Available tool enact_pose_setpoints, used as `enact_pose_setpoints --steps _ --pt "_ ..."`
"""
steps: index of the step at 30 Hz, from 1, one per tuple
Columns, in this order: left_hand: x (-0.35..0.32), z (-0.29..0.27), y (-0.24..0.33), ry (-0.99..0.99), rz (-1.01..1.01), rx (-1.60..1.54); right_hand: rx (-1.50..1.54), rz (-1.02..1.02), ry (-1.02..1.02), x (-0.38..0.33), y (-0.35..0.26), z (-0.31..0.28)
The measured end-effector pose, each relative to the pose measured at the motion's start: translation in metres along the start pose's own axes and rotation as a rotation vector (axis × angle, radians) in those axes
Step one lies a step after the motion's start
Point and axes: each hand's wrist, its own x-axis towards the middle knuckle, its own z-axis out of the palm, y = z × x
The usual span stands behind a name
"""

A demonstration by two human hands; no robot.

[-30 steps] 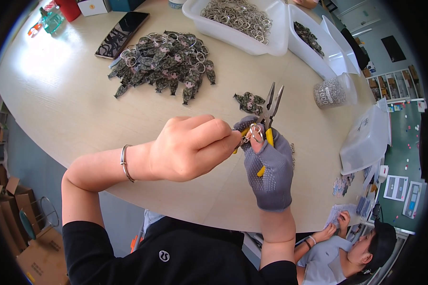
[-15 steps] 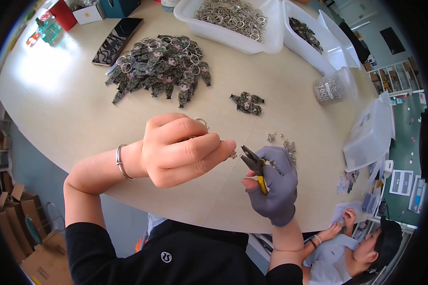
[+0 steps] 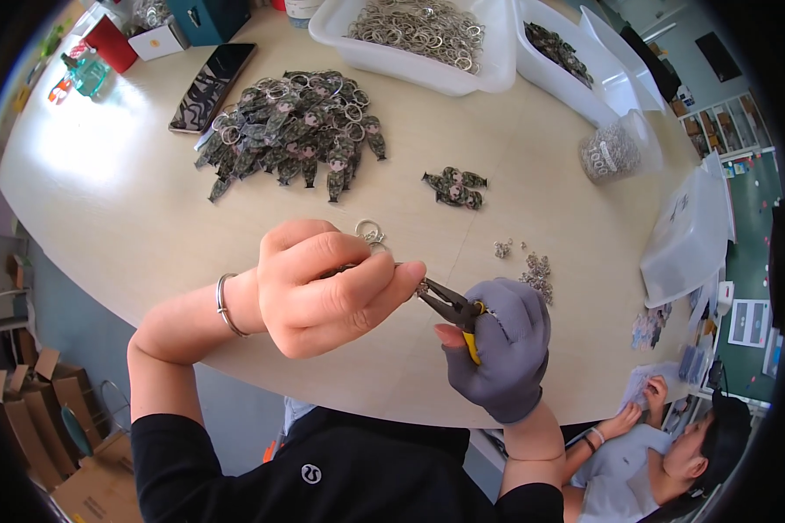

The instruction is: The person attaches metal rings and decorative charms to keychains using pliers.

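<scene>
My left hand (image 3: 318, 292) is closed over a keychain, mostly hidden in its fingers; a metal key ring (image 3: 369, 231) with a short chain sticks out past the knuckles. My right hand (image 3: 501, 353), in a grey glove with the thumb tip bare, grips needle-nose pliers (image 3: 449, 307) with yellow handles. The plier tips meet small metal links at my left thumb and fingertip. Beyond the hands lie a few camouflage figure charms (image 3: 456, 187) and a large pile of finished-looking camouflage keychains (image 3: 292, 131). Small loose metal links (image 3: 537, 277) lie near my right hand.
A white tub of key rings (image 3: 497, 77) and a white bin of camouflage charms (image 3: 554, 52) stand at the back. A clear cup of small metal parts (image 3: 615, 152) is to the right. A phone (image 3: 214, 87) lies far left. A co-worker (image 3: 637, 462) sits at the lower right.
The pliers have moved left, from just apart to touching the small metal links at my left fingertips. More of the key ring shows beyond my left hand.
</scene>
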Motion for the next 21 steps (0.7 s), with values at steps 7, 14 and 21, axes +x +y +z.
enact_pose_setpoints --steps 7,14,21 --pt "-0.002 0.001 0.003 -0.003 0.008 0.010 -0.032 -0.042 0.054 -0.001 0.003 0.004" --pt "-0.002 0.003 0.001 -0.008 0.002 -0.001 -0.075 -0.104 -0.008 0.002 0.012 -0.002" --pt "-0.001 0.006 0.001 0.030 0.066 0.130 -0.006 0.002 -0.073 0.003 0.000 -0.010"
